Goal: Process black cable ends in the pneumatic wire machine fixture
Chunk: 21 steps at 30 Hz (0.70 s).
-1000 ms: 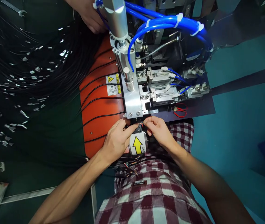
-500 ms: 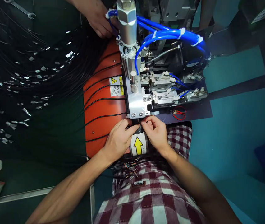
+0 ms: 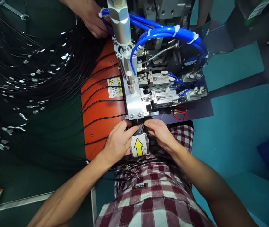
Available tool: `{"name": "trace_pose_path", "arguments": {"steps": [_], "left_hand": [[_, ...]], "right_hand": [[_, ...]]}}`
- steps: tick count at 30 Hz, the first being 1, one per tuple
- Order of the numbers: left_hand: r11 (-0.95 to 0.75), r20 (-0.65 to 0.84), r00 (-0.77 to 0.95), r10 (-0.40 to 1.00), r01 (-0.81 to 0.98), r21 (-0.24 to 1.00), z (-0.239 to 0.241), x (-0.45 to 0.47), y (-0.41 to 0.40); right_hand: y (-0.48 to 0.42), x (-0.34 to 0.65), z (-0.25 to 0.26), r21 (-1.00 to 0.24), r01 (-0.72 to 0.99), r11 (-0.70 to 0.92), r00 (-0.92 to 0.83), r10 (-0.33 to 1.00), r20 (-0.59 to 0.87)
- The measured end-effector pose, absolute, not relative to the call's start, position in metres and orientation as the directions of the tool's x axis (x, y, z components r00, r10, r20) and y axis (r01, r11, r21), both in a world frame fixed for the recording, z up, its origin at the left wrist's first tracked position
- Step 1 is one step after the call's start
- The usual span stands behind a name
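Observation:
My left hand (image 3: pixel 119 138) is closed at the front end of the machine (image 3: pixel 134 105), thumb stretched toward my right hand; what lies under its fingers is hidden. My right hand (image 3: pixel 160 130) comes from the other side, thumb and fingers pinched on thin wires (image 3: pixel 143 126) with a bit of red showing. The wires lie between the two hands, over a dark slot below the silver head. Just nearer to me is a rounded cover with a yellow arrow label (image 3: pixel 139 146). Several black cables (image 3: pixel 98 119) cross the orange plate (image 3: pixel 96 129) into the machine's edge.
A co-worker's hand (image 3: pixel 96 23) is at the plate's far end. Blue air hoses (image 3: pixel 167 31) arch over the machine. Red-handled scissors (image 3: pixel 179 112) lie to the right. Cable bundles (image 3: pixel 42 69) and a wrench (image 3: pixel 13 11) lie left. Stripped cables (image 3: pixel 127 168) rest by my lap.
My right hand's fingers have straightened and turned flatter, and red now shows at the wires between my hands. My left hand keeps its place by the machine. The view has shifted slightly.

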State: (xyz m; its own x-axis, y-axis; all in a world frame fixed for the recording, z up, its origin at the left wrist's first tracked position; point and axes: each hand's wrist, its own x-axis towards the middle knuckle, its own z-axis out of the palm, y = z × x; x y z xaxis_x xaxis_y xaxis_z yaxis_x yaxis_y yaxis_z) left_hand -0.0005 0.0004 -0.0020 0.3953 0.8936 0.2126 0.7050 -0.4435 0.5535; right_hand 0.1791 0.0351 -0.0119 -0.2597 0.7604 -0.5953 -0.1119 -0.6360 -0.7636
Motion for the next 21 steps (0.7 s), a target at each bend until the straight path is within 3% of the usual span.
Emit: {"name": "trace_pose_path", "arguments": {"steps": [4,9,15,21], "left_hand": [[-0.438,0.209,0.391,0.896,0.708,0.553,-0.003,0.0,0.0],[-0.443,0.217,0.391,0.894,0.709,0.549,-0.003,0.0,0.001],[-0.43,0.202,0.387,0.9,0.712,0.554,0.0,0.0,0.001],[-0.426,0.19,0.39,0.901,0.714,0.555,-0.001,0.0,0.0]], "right_hand": [[0.034,0.186,-0.013,-0.756,-0.117,-0.644,-0.269,0.753,-0.6],[0.013,0.193,-0.014,-0.899,0.071,-0.431,-0.057,0.898,-0.435],[-0.001,0.183,-0.012,-0.917,0.197,-0.347,-0.092,0.925,-0.37],[0.009,0.189,-0.002,-0.905,0.395,-0.16,-0.073,0.976,-0.204]]}}
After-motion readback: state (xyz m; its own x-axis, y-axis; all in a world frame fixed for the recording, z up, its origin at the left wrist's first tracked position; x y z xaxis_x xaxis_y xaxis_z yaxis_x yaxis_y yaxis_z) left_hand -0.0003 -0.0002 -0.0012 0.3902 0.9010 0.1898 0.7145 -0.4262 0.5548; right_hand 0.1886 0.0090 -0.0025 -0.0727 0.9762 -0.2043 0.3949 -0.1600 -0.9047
